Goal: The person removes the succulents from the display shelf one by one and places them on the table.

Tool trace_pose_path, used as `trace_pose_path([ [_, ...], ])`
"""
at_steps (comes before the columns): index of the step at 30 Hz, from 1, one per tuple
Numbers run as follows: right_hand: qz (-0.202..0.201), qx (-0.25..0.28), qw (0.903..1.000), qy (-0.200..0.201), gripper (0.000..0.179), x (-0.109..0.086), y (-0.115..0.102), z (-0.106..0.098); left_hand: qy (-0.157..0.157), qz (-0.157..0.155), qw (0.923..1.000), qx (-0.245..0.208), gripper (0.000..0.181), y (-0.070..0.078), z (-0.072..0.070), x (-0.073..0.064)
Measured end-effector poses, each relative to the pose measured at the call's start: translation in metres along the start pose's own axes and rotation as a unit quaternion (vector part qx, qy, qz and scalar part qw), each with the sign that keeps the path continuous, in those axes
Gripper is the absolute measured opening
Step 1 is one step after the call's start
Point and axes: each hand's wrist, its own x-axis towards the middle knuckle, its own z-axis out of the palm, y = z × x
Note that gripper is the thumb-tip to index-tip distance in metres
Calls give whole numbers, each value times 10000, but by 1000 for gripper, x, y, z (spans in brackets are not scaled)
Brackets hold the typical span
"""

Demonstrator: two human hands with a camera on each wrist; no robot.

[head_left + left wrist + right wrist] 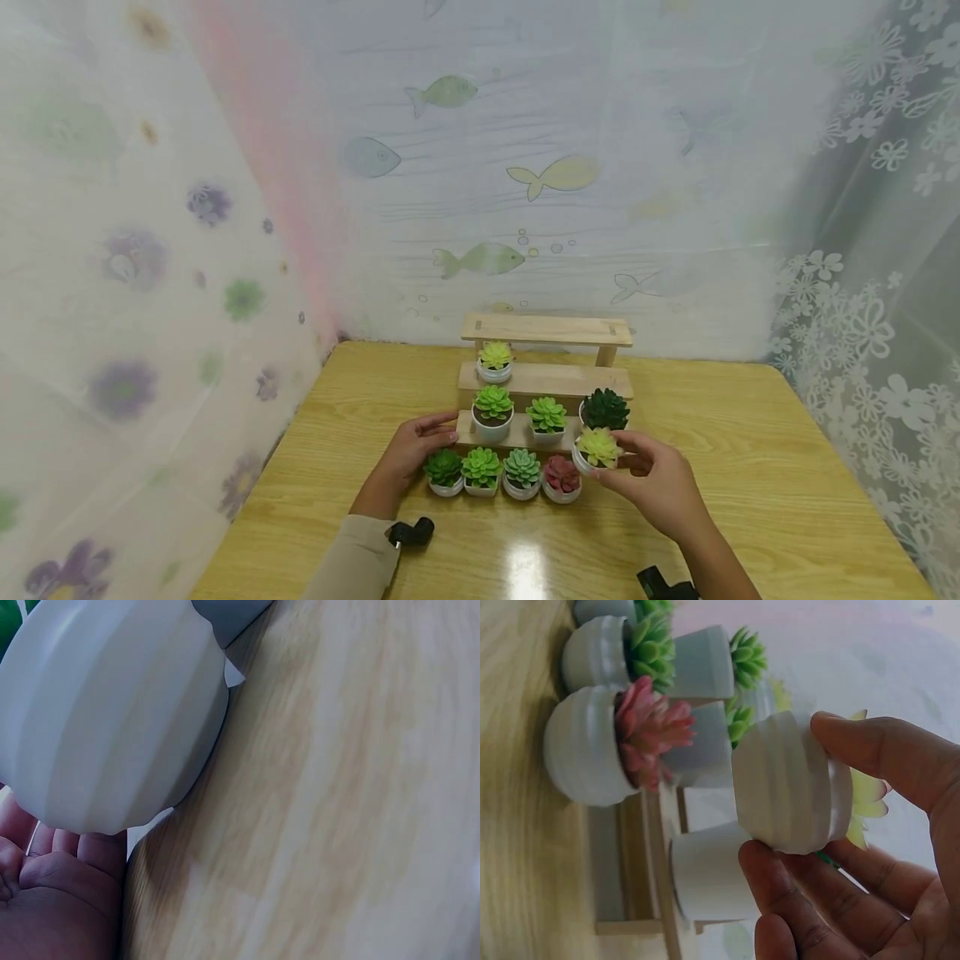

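Note:
My right hand [660,479] holds a small yellow-green potted succulent [598,447] off the table, in front of the right end of the wooden step stand [545,382]. The right wrist view shows thumb and fingers around its white ribbed pot [791,784]. At the stand's left end, my left hand [408,454] rests with its fingers at the lowest step's edge. The lowest step bears two bright green succulents [492,404] and a dark green succulent [605,408], partly hidden by the held pot. A yellow-green succulent [495,358] stands on the middle step.
Before the stand, a row of potted succulents runs along the table [375,383]: dark green [444,468], bright green [481,468], pale green [521,469] and red [562,475]. Behind is a curtain [465,208] printed with fish.

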Motion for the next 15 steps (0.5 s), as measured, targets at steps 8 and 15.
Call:
trace_pose_path([
  [8, 241, -79, 9997, 47, 74, -3, 15, 3, 16, 59, 10000, -25, 49, -1, 1, 0],
  [15, 453, -140, 9989, -9, 76, -3, 27, 5, 0, 46, 10000, -11, 49, -2, 0, 1],
])
